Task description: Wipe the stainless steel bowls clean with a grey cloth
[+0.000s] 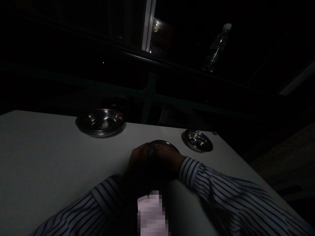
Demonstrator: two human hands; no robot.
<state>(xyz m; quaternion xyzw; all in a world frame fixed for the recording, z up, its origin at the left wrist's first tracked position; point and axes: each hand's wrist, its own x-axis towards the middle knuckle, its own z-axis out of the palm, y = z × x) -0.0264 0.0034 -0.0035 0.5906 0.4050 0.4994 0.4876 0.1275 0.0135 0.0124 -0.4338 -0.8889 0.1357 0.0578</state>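
Note:
A shiny metal bowl (163, 142) is between my two hands near the middle of the white table; only its far rim shows clearly. My left hand (137, 159) grips the bowl's left side with its fingers closed round the edge. Over the bowl's opening lies my right hand (166, 157), its fingers bent and reaching into it. Deep shadow hides the fingertips and whatever they may hold. Both arms wear blue-and-white striped sleeves.
A stack of wider metal bowls (100, 123) sits at the table's back left, with a small pale object (104, 125) inside. Another metal bowl (198, 141) is at the back right. Behind, a clear plastic bottle (218, 47) stands on a dark ledge. The white table (61, 157) has dark surroundings.

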